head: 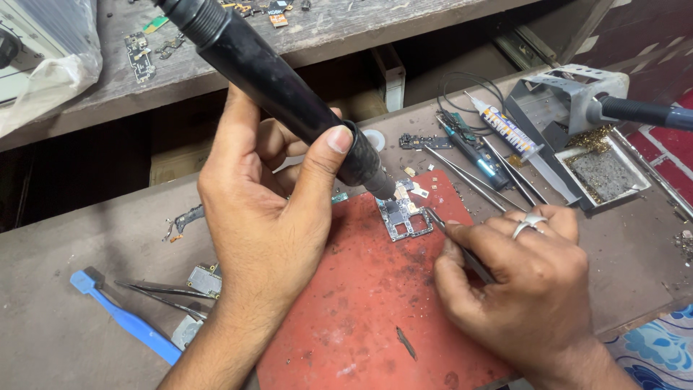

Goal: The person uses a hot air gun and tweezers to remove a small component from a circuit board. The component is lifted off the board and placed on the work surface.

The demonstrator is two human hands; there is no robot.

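Note:
My left hand (267,209) grips a thick black hot-air wand (289,94), its nozzle tip pointing down at a small circuit board (403,215). That board lies on a worn red mat (361,303). My right hand (520,274), with a ring on one finger, holds thin metal tweezers (451,238) whose tips touch the board's right edge. A few tiny metal shields lie just beyond the board.
A blue plastic pry tool (126,318), spare tweezers (155,292) and small board pieces lie at the left. Behind right are a glue tube (509,130), several probes, a soldering iron in its metal stand (570,94) and a tray of brass wool (603,170). A shelf edge runs across the back.

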